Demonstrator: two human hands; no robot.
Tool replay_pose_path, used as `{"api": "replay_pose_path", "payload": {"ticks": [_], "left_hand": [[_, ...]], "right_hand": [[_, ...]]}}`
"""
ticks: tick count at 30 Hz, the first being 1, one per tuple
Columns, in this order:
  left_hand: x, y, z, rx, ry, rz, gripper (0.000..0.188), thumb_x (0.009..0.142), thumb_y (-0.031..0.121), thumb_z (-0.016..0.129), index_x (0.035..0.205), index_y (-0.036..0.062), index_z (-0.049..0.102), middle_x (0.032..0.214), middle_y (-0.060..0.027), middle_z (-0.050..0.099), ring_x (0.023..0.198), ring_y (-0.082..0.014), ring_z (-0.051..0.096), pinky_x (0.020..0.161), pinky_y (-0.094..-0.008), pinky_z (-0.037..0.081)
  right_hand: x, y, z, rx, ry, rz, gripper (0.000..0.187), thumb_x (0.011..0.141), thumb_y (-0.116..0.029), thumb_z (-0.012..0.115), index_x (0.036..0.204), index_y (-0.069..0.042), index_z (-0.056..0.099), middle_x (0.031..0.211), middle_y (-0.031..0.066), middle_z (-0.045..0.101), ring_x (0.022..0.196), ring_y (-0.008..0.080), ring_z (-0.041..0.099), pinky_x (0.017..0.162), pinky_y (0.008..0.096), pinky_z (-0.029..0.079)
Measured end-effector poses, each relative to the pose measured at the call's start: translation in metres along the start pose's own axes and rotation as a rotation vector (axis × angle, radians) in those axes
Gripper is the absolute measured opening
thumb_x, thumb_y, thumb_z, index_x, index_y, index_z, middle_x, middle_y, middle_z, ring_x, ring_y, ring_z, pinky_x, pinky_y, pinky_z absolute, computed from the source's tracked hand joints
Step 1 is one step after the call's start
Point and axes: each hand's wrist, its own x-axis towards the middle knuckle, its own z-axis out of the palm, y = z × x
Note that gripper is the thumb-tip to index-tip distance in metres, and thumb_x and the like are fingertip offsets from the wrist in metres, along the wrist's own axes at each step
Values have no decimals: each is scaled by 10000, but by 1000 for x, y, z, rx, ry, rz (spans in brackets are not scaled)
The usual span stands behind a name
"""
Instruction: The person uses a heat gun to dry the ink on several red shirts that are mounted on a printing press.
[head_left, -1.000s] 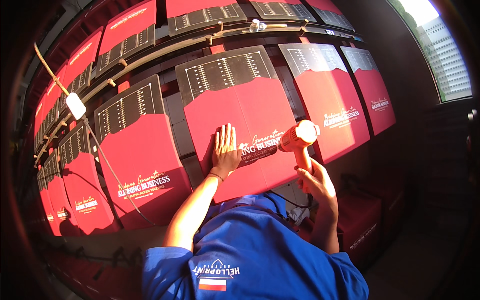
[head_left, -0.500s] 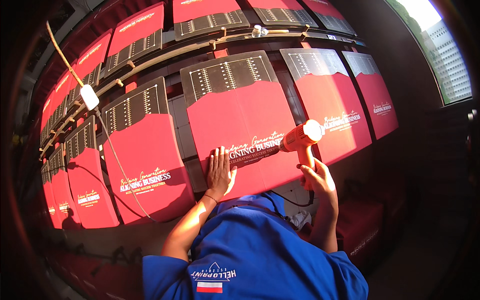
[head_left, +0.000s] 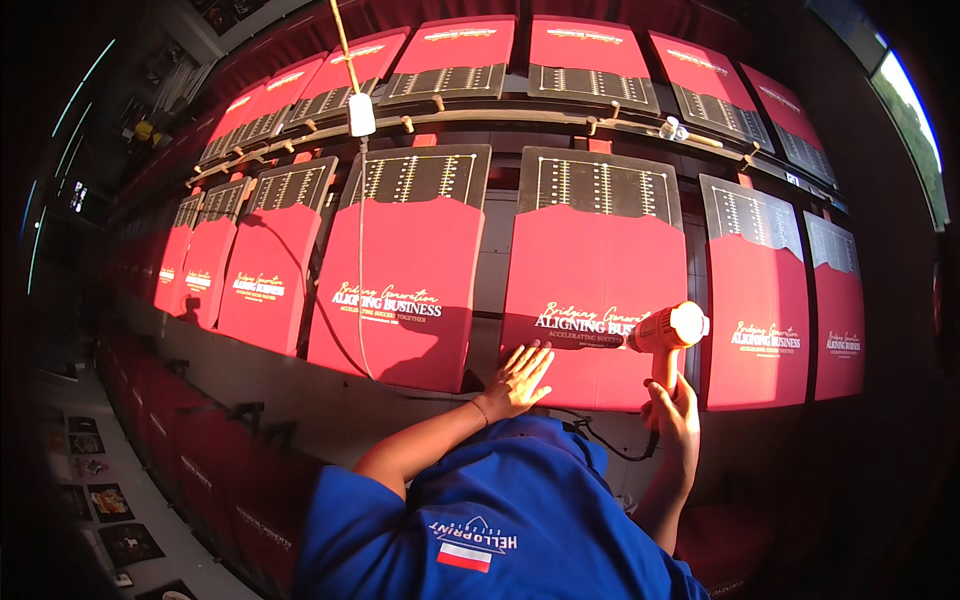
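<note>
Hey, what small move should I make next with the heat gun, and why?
Perhaps ease the heat gun leftward along the print: your right hand has it aimed left from the print's right side, and your left hand sits lower, at the cloth's lower left corner.

Seven front boards (head_left: 602, 180) and seven back boards (head_left: 590, 85) can be made out, each bearing one red cloth (head_left: 595, 250), though the far-left ends are hard to count. There is one left hand (head_left: 515, 382), one right hand (head_left: 677, 408), one heat gun (head_left: 668, 335), one white block (head_left: 361, 114) and one blue shirt (head_left: 560, 500).
</note>
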Motion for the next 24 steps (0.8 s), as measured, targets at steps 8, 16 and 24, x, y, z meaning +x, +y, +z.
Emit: {"api": "replay_pose_path", "payload": {"ticks": [8, 16, 24], "left_hand": [[-99, -148, -137, 536, 556, -1159, 898, 787, 181, 707, 1536, 126, 216, 1589, -236, 123, 1453, -485, 117, 1164, -608, 131], [-310, -295, -186, 160, 638, -1887, 453, 937, 342, 498, 1285, 52, 489, 1319, -232, 498, 1134, -418, 578, 914, -524, 509], [-501, -476, -231, 46, 1161, -2194, 401, 883, 315, 599, 1111, -14, 610, 1090, -260, 664, 997, -408, 663, 851, -483, 543]], "right_hand": [[-4, 15, 48, 145, -278, 7, 425, 870, -188, 660, 1219, 40, 577, 894, 80, 636, 665, 118, 594, 579, 261, 477], [-4, 56, 133, 410, -648, 22, 803, 849, -405, 719, 1458, -67, 320, 869, 132, 615, 667, 200, 614, 587, 326, 518], [-8, 18, 293, 131, -520, 108, 355, 887, -215, 650, 1143, 7, 543, 712, 61, 574, 560, 154, 578, 514, 286, 476]]}}
